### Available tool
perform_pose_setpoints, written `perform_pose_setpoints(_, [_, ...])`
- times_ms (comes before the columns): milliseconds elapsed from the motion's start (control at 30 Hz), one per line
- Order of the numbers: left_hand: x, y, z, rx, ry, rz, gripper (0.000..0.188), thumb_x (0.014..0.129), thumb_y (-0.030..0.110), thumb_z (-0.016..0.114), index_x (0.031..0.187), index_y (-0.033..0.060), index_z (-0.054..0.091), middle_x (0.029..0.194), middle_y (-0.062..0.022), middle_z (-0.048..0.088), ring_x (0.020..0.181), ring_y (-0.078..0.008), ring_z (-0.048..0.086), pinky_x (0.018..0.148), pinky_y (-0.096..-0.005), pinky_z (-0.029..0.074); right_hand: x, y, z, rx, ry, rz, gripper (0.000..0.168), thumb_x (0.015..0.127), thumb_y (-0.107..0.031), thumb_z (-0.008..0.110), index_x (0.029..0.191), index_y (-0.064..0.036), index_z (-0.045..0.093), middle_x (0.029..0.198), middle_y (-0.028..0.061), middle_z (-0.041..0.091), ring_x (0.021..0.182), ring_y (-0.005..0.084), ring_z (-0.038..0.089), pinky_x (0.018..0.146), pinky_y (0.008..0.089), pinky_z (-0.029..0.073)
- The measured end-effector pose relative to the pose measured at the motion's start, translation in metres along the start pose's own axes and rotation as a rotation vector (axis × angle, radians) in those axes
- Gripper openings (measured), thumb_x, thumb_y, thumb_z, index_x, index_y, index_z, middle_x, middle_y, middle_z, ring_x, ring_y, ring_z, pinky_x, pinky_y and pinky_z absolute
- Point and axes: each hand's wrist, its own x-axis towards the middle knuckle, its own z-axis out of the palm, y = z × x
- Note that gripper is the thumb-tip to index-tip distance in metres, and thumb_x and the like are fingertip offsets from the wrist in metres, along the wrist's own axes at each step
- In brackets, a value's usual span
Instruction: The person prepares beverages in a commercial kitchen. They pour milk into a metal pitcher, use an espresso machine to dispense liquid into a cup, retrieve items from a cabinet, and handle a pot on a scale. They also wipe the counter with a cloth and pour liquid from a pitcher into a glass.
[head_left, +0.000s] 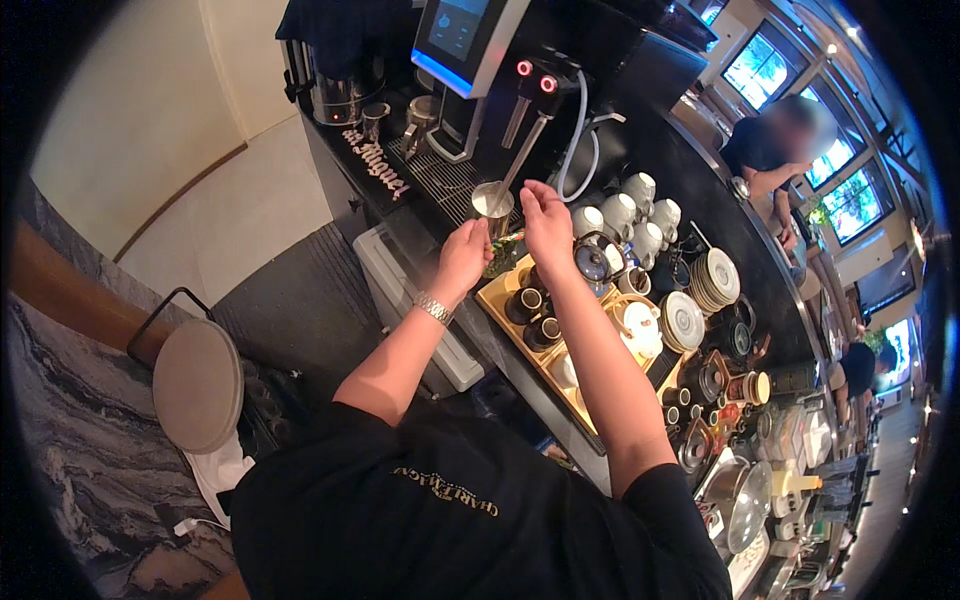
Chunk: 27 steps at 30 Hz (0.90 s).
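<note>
A metal milk pitcher (492, 206) with white milk in it stands under the steam wand (523, 154) of a black coffee machine (577, 45), the wand's tip inside the pitcher. My left hand (463, 255), with a metal watch band at the wrist, is closed at the pitcher's near side, by its handle; a small multicoloured item shows beside its fingers. My right hand (546, 221) is raised just right of the pitcher, fingers bent and close together, near the lower wand. Whether it touches anything is unclear. The machine's screen (459, 26) and two red-ringed buttons are lit.
Upturned grey cups (619, 214), stacked saucers (712, 281) and a wooden tray (502, 296) with dark cups and teapots stand right of my hands. A drip grate (442, 184) lies under the machine. A round stool (199, 386) is at the left. A person (776, 142) sits across the counter.
</note>
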Motion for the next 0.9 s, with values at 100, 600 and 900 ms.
perform_pose_setpoints(100, [0.001,-0.002,-0.003,-0.057,-0.016,-0.025,0.042,0.11,0.037,0.048,0.084,0.0047,0.057,0.071,-0.0021,0.057,0.061,-0.012,0.057,0.059,-0.0299,0.049,0.016,-0.012,0.015,-0.025,-0.001,0.01,0.036,0.101,-0.026,0.067,0.124,0.002,0.068,0.094,0.0069,0.072,0.082,0.0141,0.063,0.076,0.0302,0.051])
perform_pose_setpoints(600, [-0.01,-0.005,-0.011,-0.094,-0.111,-0.034,0.038,0.112,0.035,0.046,0.086,0.009,0.051,0.078,0.0025,0.05,0.067,-0.0084,0.048,0.063,-0.0269,0.044,0.02,-0.012,0.014,-0.118,-0.066,0.086,0.033,0.101,-0.033,0.065,0.11,-0.002,0.071,0.081,0.0057,0.071,0.072,0.0133,0.061,0.071,0.0316,0.049])
perform_pose_setpoints(900, [-0.03,0.006,-0.017,-0.076,-0.166,-0.009,0.038,0.112,0.035,0.046,0.085,0.0093,0.051,0.076,0.0024,0.05,0.067,-0.0085,0.05,0.062,-0.0263,0.043,0.009,-0.014,0.009,-0.066,-0.06,0.066,0.032,0.101,-0.033,0.066,0.103,-0.002,0.072,0.075,0.0012,0.065,0.07,0.0096,0.056,0.069,0.0299,0.047])
